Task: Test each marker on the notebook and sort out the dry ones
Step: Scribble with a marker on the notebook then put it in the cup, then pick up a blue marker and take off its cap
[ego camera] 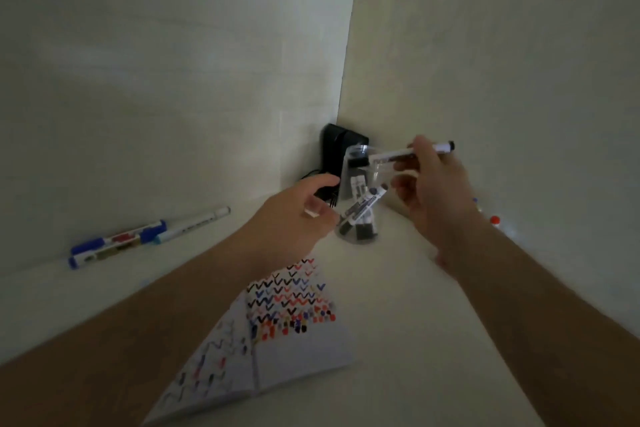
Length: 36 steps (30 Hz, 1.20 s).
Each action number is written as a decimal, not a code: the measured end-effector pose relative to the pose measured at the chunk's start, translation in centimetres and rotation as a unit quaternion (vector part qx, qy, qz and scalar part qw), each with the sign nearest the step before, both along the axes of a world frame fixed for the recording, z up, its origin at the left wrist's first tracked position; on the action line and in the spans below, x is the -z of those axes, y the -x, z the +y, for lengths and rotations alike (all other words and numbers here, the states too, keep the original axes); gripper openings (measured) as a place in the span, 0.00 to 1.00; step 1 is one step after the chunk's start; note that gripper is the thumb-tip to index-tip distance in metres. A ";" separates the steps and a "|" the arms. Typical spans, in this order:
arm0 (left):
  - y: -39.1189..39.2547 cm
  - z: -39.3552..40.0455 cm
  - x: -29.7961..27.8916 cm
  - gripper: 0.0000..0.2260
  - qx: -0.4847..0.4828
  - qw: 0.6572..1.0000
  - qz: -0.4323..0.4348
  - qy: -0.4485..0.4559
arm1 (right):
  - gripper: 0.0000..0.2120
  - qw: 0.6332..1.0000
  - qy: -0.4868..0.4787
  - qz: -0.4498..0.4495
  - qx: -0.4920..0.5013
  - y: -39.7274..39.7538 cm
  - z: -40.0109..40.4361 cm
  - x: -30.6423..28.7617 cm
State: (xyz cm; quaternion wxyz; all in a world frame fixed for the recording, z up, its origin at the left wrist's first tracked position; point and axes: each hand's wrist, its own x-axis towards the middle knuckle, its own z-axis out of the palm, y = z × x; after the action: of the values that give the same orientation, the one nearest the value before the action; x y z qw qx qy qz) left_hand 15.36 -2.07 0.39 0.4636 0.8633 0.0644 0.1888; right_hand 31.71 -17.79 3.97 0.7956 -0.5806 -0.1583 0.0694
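My right hand [434,191] pinches a white marker with a black cap [398,153], held level above a clear plastic cup [360,170] that holds several more markers [362,210]. My left hand [298,210] hovers just left of the cup with its fingers loosely curved and nothing in them. The open notebook [277,350] lies in front of me, its pages covered with rows of black, blue and red check marks. Three markers [121,241] lie on the table at the left, along the wall.
A black device [341,149] with a cable stands in the corner behind the cup. Walls close in on the left and the right. More markers with red and blue tips [493,218] lie beyond my right wrist, by the right wall.
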 end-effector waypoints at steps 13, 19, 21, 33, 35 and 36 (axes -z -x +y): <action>0.2 2.6 5.8 0.10 -0.057 0.993 0.069 -0.081 | 0.11 0.962 0.220 -0.146 0.077 -5.6 3.2 0.3; 2.5 11.5 7.6 0.09 -0.270 0.940 0.079 -0.195 | 0.05 0.966 0.204 -0.151 -0.058 3.2 3.2 5.2; 3.4 14.9 7.9 0.12 -0.340 0.889 0.118 -0.283 | 0.06 0.941 0.257 -0.160 -0.151 6.2 3.8 8.6; 3.7 17.6 11.5 0.12 -0.374 0.772 0.187 -0.478 | 0.11 0.892 0.313 -0.267 -0.189 7.2 4.5 13.6; 3.6 17.1 10.6 0.11 -0.364 0.777 0.162 -0.488 | 0.12 0.896 0.304 -0.265 -0.186 7.2 4.5 13.5; 3.5 16.5 9.7 0.11 -0.357 0.790 0.139 -0.479 | 0.12 0.898 0.300 -0.265 -0.184 7.2 4.4 13.4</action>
State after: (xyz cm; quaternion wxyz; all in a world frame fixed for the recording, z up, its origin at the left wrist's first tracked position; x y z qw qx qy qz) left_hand 11.82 14.43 -9.34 -0.1234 0.9074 0.3328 0.2251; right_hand 24.48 -13.41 -9.46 0.4851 -0.7496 -0.4386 0.1021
